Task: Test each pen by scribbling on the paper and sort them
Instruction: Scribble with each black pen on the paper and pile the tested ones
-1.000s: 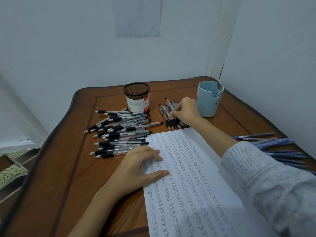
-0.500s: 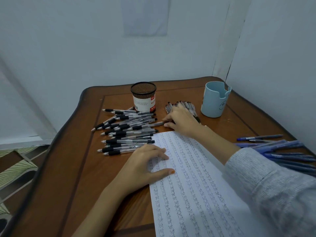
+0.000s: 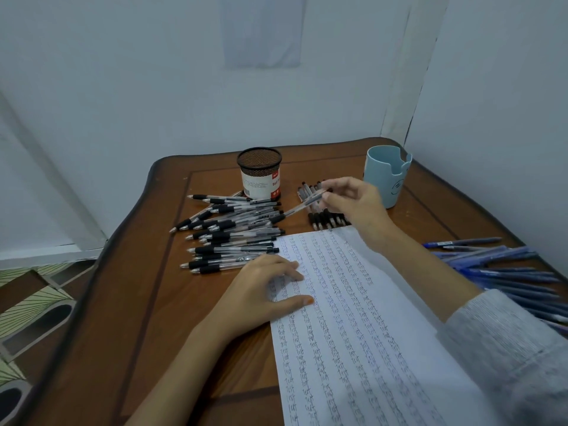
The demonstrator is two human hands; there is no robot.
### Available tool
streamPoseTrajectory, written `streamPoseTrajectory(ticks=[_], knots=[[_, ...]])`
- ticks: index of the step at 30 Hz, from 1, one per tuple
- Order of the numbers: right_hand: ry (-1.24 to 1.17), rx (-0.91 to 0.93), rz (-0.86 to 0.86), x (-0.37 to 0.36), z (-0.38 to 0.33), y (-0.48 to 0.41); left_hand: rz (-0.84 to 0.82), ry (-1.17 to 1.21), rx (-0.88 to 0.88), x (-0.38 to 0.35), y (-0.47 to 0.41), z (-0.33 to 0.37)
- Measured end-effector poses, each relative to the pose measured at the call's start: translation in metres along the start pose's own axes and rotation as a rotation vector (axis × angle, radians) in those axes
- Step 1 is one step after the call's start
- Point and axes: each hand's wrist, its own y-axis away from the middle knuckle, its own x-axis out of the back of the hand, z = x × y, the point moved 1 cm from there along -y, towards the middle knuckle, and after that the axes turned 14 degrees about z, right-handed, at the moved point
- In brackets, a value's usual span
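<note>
Clear pen with black grip [image 3: 305,202] pinched at its back end by right hand [image 3: 353,202], thumb and fingertips curled on the barrel, pen tilted off the table, tip pointing down-left toward the big pile. Directly under the right hand: small row of black-grip pens [image 3: 322,219] lying side by side, just beyond the paper's far edge. Paper [image 3: 362,339] sits between the two hands and runs toward the viewer, covered in rows of scribble marks. Left hand [image 3: 264,287] flat on the paper's left edge, fingers relaxed and slightly spread, thumb laid on the sheet, holding nothing. Beyond the left hand, touching its fingertip side: large pile of black-grip pens [image 3: 227,233], mostly parallel, tips pointing left. Beyond that pile, left of the right hand: black mesh pen cup [image 3: 259,175] with white-red label, upright. Just right of the right hand: light blue holder [image 3: 388,176], upright. Right of the right forearm: heap of blue pens [image 3: 498,265]. Grey sleeve [image 3: 510,348] on right arm. All on brown wooden table [image 3: 138,302].
</note>
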Motion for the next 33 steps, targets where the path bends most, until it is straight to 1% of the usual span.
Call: streamPoseTrajectory(ticks=[5, 7, 9, 12, 14, 16, 18, 20, 22, 25, 28, 29, 32, 33], knots=[[-0.539, -0.334, 0.213, 0.021, -0.009, 0.011, 0.005, 0.004, -0.006, -0.001, -0.001, 0.0], [-0.683, -0.469, 0.262, 0.03, -0.005, 0.015, 0.004, 0.007, -0.009, -0.001, -0.001, 0.0], [-0.764, -0.57, 0.261, 0.037, 0.003, 0.021, 0.002, 0.006, -0.002, -0.001, -0.001, -0.001], [-0.766, -0.654, 0.16, 0.042, 0.018, 0.037, 0.0, 0.0, 0.001, -0.001, 0.0, -0.002], [-0.776, -0.743, 0.124, 0.044, 0.024, 0.049, 0.003, 0.002, -0.011, 0.0, 0.0, -0.002], [-0.77, -0.81, 0.139, 0.047, 0.023, 0.058, 0.008, 0.004, -0.02, 0.0, -0.001, -0.002], [-0.743, -0.851, 0.193, 0.05, 0.019, 0.061, 0.011, 0.004, -0.018, 0.0, 0.0, -0.002], [-0.725, -0.87, 0.225, 0.055, 0.018, 0.062, 0.011, 0.004, -0.017, 0.0, -0.001, -0.003], [-0.708, -0.871, 0.212, 0.06, 0.017, 0.064, 0.012, 0.01, -0.014, 0.0, 0.0, -0.002], [-0.63, -0.804, 0.127, 0.067, 0.014, 0.07, 0.014, 0.019, -0.016, 0.0, 0.0, -0.002], [-0.464, -0.696, 0.024, 0.076, 0.011, 0.073, 0.011, 0.023, -0.011, -0.001, -0.001, -0.003], [-0.458, -0.704, -0.022, 0.078, 0.012, 0.073, 0.012, 0.022, -0.01, -0.001, 0.0, -0.003], [-0.559, -0.813, -0.167, 0.08, 0.014, 0.075, 0.012, 0.024, -0.006, -0.001, 0.0, -0.004], [-0.534, -0.809, -0.203, 0.081, 0.015, 0.075, 0.012, 0.026, -0.004, -0.001, 0.0, -0.004]])
